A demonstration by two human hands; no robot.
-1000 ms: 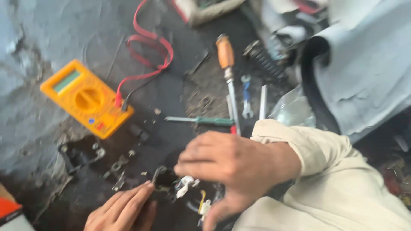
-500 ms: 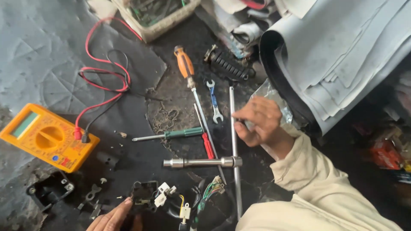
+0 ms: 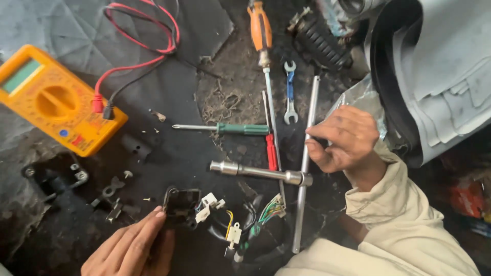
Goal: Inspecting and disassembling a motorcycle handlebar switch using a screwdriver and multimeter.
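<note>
Steel T-handle socket wrench lies on the dark work surface; our right hand pinches its long bar.
We note the right fingertips closed on the bar above the crosspiece. Our left hand rests with fingers extended, tips touching a black connector housing with white plugs and coloured wires. Green screwdriver, red screwdriver and yellow multimeter lie nearby.

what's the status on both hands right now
Left hand fingertips on black switch housing. Right hand pinching the T-handle wrench shaft. Screwdrivers close beside it.
</note>
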